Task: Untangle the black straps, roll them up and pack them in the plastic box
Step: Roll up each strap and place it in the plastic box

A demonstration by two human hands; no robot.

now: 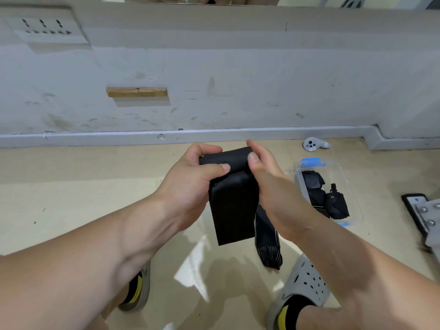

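Observation:
A wide black strap (232,206) is held up in front of me, its top end curled into a roll between both hands. My left hand (192,184) grips the roll's left side, thumb on top. My right hand (269,184) pinches the right side. The strap's flat tail hangs down, and a narrower striped end (269,248) dangles lower right. The clear plastic box (342,177) with a blue latch lies on the floor to the right. It holds several rolled black straps (326,196).
A white handheld controller (313,144) lies by the skirting board. A black and metal bracket (426,215) sits at the right edge. My feet in grey clogs (302,289) stand below. The wall with a socket plate (45,27) is straight ahead.

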